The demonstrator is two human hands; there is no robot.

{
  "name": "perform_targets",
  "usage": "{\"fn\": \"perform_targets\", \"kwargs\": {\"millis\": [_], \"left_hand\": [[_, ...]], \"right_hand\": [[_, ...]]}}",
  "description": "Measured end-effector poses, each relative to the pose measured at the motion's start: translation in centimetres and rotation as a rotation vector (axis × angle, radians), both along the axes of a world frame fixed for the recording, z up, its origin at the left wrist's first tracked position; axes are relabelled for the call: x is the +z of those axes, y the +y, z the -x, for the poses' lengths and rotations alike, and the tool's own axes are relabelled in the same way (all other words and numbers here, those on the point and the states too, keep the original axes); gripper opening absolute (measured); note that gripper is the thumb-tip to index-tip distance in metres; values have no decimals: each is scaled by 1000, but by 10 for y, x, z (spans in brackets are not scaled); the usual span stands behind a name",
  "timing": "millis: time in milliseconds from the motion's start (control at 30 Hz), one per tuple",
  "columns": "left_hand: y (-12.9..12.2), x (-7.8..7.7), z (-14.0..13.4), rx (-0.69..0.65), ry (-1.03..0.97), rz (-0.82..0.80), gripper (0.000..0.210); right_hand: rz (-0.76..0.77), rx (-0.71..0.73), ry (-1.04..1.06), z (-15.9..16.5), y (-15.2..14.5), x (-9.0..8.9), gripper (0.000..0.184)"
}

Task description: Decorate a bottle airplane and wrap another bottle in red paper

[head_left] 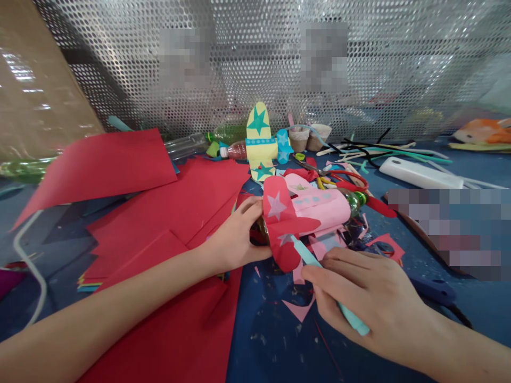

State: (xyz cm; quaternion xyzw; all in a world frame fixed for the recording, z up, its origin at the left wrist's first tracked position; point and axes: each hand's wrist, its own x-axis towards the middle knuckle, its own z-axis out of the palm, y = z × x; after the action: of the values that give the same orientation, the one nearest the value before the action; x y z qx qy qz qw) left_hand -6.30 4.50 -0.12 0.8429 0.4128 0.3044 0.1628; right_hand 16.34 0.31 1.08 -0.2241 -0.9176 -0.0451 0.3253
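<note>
A toy plane made from a green plastic bottle lies in front of me, its body wrapped in pink paper. A red paper tail piece with pale purple stars covers its near end. My left hand grips the bottle's end behind the red piece, thumb below and fingers above; part of the bottle is hidden there. In my right hand is a light blue marker, held like a pen. Its tip touches or nearly touches the lower star on the red piece.
Red paper sheets spread over the left side. Behind stands a yellow paper bottle plane. Scissors, a white glue gun, pipe cleaners and paper scraps lie around the blue table. A perforated metal panel rises behind.
</note>
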Motion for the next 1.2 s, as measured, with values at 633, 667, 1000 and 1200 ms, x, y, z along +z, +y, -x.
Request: {"fn": "perform_targets", "kwargs": {"millis": [633, 667, 1000, 1200], "left_hand": [[0, 0, 1, 1, 0, 6, 48], [0, 0, 1, -1, 0, 5, 48], [0, -1, 1, -9, -3, -12, 51], [0, 1, 0, 14, 4, 16, 51]], "right_hand": [[-3, -34, 4, 0, -1, 4, 15], [-6, -35, 4, 0, -2, 4, 15], [9, -52, 8, 0, -2, 2, 15], [3, -7, -3, -1, 0, 1, 15]]}}
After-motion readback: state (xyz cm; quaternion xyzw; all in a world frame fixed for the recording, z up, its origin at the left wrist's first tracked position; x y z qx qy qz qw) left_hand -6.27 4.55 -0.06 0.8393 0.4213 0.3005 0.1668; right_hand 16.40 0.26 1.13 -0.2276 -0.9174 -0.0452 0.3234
